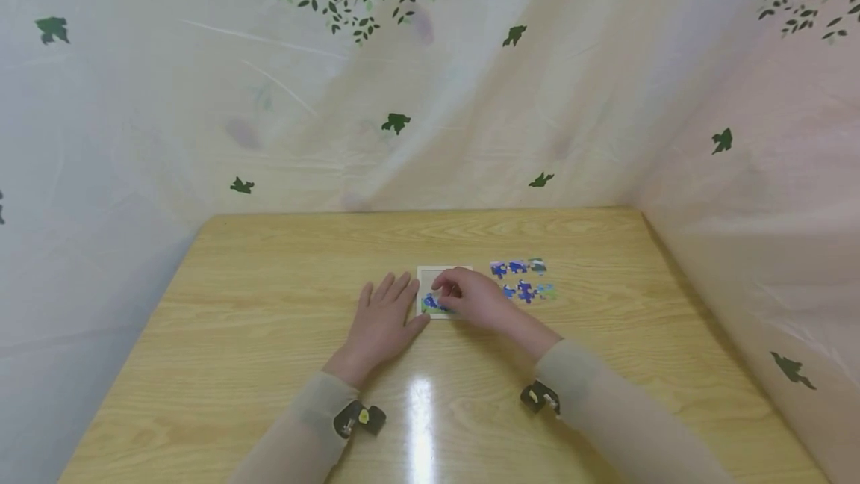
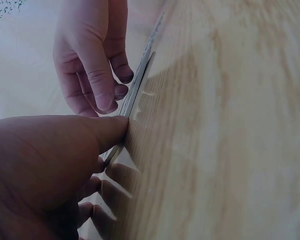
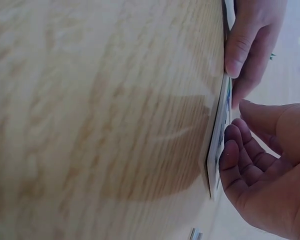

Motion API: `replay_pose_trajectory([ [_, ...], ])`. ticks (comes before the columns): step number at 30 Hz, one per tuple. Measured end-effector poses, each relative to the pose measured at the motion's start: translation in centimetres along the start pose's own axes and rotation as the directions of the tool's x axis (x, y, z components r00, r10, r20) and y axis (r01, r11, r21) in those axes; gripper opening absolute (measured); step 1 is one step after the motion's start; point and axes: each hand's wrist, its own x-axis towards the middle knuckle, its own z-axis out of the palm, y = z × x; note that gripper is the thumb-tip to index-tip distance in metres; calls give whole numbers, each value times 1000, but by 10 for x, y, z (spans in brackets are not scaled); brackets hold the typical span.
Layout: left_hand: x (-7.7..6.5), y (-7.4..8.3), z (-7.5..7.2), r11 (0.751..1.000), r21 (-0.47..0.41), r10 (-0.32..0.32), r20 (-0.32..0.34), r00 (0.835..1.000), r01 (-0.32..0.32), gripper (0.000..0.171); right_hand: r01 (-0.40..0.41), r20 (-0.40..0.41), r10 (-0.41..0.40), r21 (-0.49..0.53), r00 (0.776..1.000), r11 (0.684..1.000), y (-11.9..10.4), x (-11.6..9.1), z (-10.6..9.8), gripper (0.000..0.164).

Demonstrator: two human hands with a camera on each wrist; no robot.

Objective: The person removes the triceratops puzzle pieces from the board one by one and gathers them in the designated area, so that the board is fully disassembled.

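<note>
A small white-bordered jigsaw tray lies on the wooden table, with blue and green jigsaw pieces fitted along its near side. My left hand lies spread at the tray's left edge, its thumb touching the near-left corner. Over the tray's right part is my right hand, fingers loosely bent. Its thumb and fingertips stand apart just above the pieces, and no piece shows between them. The right hand hides part of the tray in the head view.
Several loose jigsaw pieces lie in two rows right of the tray, partly behind the right hand. The wooden table meets a leaf-patterned curtain at its back edge. Each sleeve carries a small dark wrist camera.
</note>
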Motion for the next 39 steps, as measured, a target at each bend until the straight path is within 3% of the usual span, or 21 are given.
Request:
replay_pose_trajectory([
  [9, 0, 1, -2, 999, 37, 5, 0, 1000, -5, 71, 16, 21, -15, -36, 1000, 999, -3, 1, 3, 25],
  [14, 0, -1, 0, 1000, -10, 12, -19, 1000, -12, 72, 28, 34, -25, -69, 999, 997, -4, 3, 3, 28],
  [19, -1, 1, -2, 1000, 0, 11, -11, 1000, -11, 71, 47, 46, -42, -112, 998, 993, -6, 4, 4, 29],
  [24, 0, 2, -4, 999, 34, 4, 5, 1000, -5, 71, 41, 67, -32, -135, 997, 990, -9, 4, 3, 31],
  [39, -1, 3, -4, 1000, 27, 0, 10, 1000, 0, 71, 24, 82, -11, -152, 997, 988, -12, 7, 4, 33],
])
